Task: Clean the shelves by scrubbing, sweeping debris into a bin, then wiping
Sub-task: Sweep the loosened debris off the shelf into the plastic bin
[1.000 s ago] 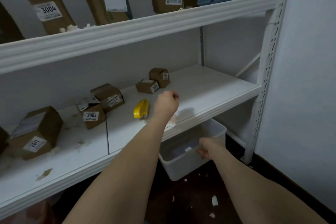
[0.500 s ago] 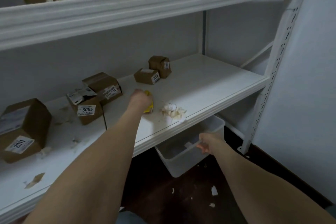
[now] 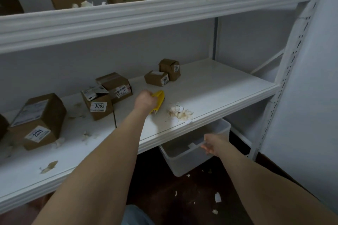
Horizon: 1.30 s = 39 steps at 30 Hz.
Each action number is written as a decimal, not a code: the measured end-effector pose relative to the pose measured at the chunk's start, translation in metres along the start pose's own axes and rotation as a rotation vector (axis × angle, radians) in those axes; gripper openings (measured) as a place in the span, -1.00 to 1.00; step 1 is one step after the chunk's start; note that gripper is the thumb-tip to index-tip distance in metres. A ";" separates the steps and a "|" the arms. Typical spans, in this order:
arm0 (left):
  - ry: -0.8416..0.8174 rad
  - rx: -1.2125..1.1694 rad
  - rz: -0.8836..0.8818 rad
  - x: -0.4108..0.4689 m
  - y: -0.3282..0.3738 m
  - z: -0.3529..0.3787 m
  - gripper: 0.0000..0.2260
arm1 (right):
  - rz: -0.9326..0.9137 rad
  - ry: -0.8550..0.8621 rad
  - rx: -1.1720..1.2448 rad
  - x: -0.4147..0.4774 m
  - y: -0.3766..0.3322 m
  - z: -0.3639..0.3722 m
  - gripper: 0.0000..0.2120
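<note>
Left arm reaches out over shelf (image 3: 219,87); left hand (image 3: 145,101) fingers clamped round brush (image 3: 158,101), bristles down on the board; right hand (image 3: 212,144) lower, fingers pinching near rim of bin (image 3: 182,162) below the shelf edge. Boxes (image 3: 115,86) stand behind the brush; scraps (image 3: 217,197) on floor. Debris (image 3: 180,113): pale crumpled pile just right of brush, at front edge, above bin; brush yellow.

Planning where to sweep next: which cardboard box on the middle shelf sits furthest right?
The small upright box, just right of and behind the box labelled 3004, near the back wall. All other boxes there sit further left.
</note>
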<state>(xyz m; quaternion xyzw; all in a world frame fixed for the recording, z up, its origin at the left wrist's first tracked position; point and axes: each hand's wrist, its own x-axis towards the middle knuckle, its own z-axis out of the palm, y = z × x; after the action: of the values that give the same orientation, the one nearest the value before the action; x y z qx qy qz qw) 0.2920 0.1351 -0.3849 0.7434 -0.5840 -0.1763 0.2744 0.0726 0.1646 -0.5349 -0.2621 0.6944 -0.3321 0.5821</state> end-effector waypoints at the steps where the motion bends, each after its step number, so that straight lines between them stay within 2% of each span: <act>1: -0.002 -0.010 -0.009 -0.001 0.001 0.002 -0.81 | 0.002 -0.002 -0.004 -0.001 -0.001 -0.001 -0.85; 2: -0.001 -0.014 -0.020 -0.002 0.002 0.004 -0.84 | -0.001 -0.004 -0.008 -0.002 -0.002 -0.002 -0.81; 4: 0.004 0.005 -0.023 -0.005 0.007 0.008 -0.71 | -0.007 -0.010 -0.026 -0.004 -0.003 -0.005 -0.75; 14: -0.097 0.140 0.025 0.004 0.021 0.029 -0.63 | 0.000 -0.005 0.032 0.007 -0.008 -0.019 -0.88; 21: -0.171 0.106 0.093 0.003 0.023 0.029 -0.64 | -0.003 0.004 0.021 0.004 -0.009 -0.015 -0.91; 30: 0.016 0.108 0.042 0.009 0.010 0.015 -0.70 | -0.011 -0.007 -0.022 -0.003 -0.009 -0.018 -0.88; 39: 0.032 0.194 -0.017 0.007 0.005 0.006 -0.68 | -0.016 -0.019 -0.004 -0.008 -0.010 -0.015 -0.91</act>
<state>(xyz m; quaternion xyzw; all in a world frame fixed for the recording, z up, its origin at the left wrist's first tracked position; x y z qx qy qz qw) 0.2862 0.1265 -0.3865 0.7739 -0.5877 -0.1094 0.2090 0.0594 0.1665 -0.5202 -0.2720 0.6874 -0.3326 0.5856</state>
